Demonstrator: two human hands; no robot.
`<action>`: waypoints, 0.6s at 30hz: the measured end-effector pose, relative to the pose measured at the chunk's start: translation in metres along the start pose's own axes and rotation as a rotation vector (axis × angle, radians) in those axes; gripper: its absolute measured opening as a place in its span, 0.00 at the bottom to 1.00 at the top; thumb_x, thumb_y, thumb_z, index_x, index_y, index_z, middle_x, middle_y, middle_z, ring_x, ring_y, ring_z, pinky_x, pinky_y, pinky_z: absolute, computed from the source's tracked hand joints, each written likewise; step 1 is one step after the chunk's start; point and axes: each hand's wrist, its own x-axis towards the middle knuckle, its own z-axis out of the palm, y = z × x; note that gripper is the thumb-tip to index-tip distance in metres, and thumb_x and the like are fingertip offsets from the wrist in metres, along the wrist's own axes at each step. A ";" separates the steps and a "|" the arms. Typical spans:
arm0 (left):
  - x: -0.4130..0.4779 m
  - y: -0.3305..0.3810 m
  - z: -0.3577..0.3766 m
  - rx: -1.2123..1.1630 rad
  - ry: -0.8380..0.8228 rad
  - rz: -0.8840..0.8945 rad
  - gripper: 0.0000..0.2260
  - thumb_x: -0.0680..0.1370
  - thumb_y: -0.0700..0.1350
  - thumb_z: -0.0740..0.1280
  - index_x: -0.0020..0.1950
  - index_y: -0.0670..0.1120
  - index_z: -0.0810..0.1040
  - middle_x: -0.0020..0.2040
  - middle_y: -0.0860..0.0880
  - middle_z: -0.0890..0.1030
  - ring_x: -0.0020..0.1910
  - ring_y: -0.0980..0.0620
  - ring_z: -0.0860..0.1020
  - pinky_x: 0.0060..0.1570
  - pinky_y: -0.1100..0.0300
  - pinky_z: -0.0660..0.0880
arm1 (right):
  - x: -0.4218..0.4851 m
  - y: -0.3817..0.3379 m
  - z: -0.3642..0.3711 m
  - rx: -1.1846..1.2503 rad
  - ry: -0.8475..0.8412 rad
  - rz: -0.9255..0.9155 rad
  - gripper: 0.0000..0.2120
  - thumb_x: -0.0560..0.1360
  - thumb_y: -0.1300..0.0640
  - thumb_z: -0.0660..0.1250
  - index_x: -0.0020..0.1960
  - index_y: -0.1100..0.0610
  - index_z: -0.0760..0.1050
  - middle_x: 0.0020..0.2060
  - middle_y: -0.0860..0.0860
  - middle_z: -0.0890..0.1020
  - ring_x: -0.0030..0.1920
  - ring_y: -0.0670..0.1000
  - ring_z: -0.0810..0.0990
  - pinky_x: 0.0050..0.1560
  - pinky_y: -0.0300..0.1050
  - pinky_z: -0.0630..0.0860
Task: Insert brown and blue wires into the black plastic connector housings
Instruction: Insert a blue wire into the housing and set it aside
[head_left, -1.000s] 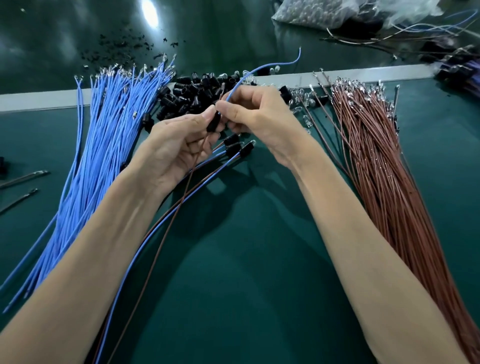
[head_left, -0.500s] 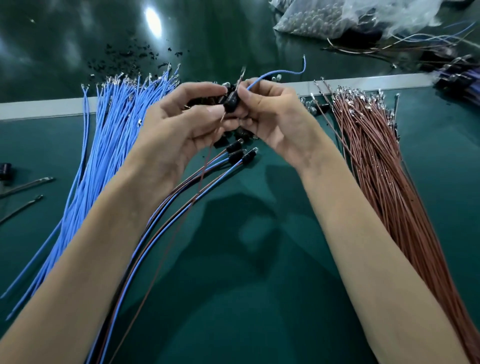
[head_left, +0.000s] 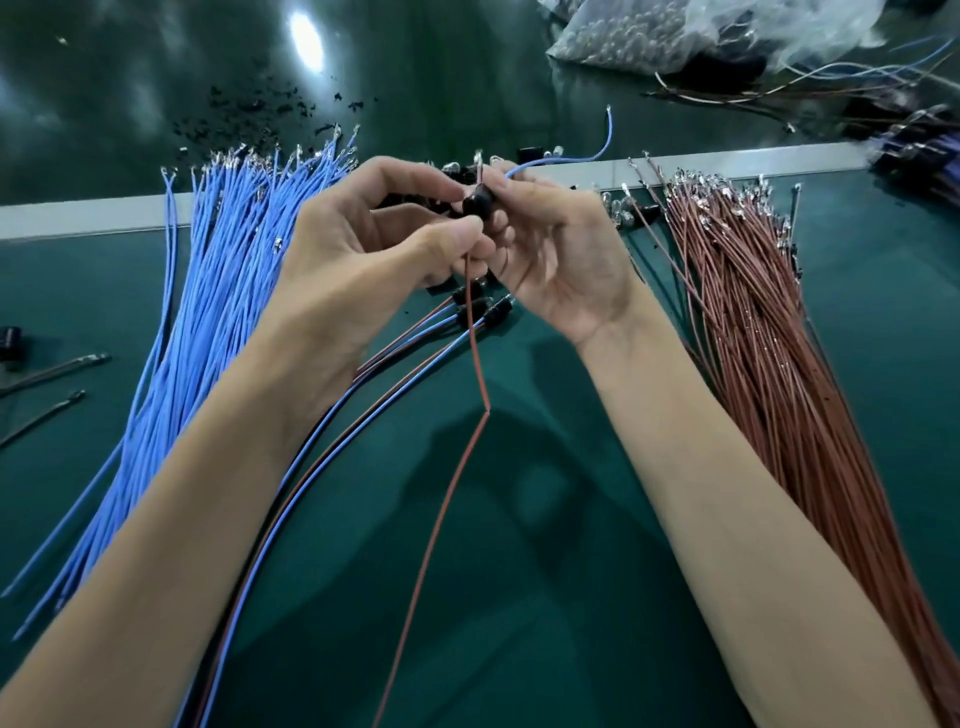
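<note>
A small black connector housing (head_left: 474, 203) is held up between both hands above the green mat. My left hand (head_left: 363, 244) pinches it with thumb and forefinger. A brown wire (head_left: 470, 353) hangs down from under the housing, with a kink halfway. My right hand (head_left: 556, 249) pinches a blue wire (head_left: 566, 160) at the housing's far side; that wire arcs away to the right. A metal terminal tip sticks up just above the housing. Several finished brown-and-blue pairs with black housings (head_left: 478, 312) lie on the mat below the hands.
A fan of loose blue wires (head_left: 218, 280) lies on the left and a bundle of brown wires (head_left: 769, 338) on the right. Loose black housings sit behind the hands. Plastic bags (head_left: 675, 36) and more wires lie at the back right. Metal tools (head_left: 52, 366) rest at the far left.
Both hands have risen from near the mat with the housing. The brown wire now hangs free below it, and my right palm has turned more toward me.
</note>
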 end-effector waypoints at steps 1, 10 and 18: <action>0.000 0.000 0.000 0.012 0.003 0.016 0.07 0.71 0.40 0.70 0.47 0.45 0.76 0.36 0.50 0.84 0.36 0.52 0.80 0.47 0.56 0.76 | 0.000 0.001 0.000 -0.003 -0.007 0.012 0.06 0.77 0.64 0.60 0.41 0.60 0.71 0.29 0.49 0.78 0.27 0.42 0.76 0.36 0.34 0.72; 0.001 -0.006 -0.004 0.224 -0.020 0.229 0.05 0.73 0.41 0.70 0.47 0.47 0.76 0.34 0.56 0.83 0.34 0.58 0.81 0.40 0.66 0.76 | 0.000 0.006 0.003 -0.004 -0.011 0.067 0.04 0.68 0.63 0.65 0.41 0.63 0.71 0.30 0.52 0.76 0.24 0.41 0.74 0.26 0.29 0.72; 0.005 -0.017 -0.011 0.329 0.023 0.314 0.07 0.75 0.38 0.69 0.45 0.49 0.76 0.37 0.59 0.83 0.38 0.54 0.83 0.44 0.60 0.79 | -0.001 0.007 0.002 -0.004 0.016 0.082 0.02 0.68 0.64 0.65 0.37 0.63 0.74 0.29 0.52 0.76 0.24 0.42 0.75 0.24 0.28 0.71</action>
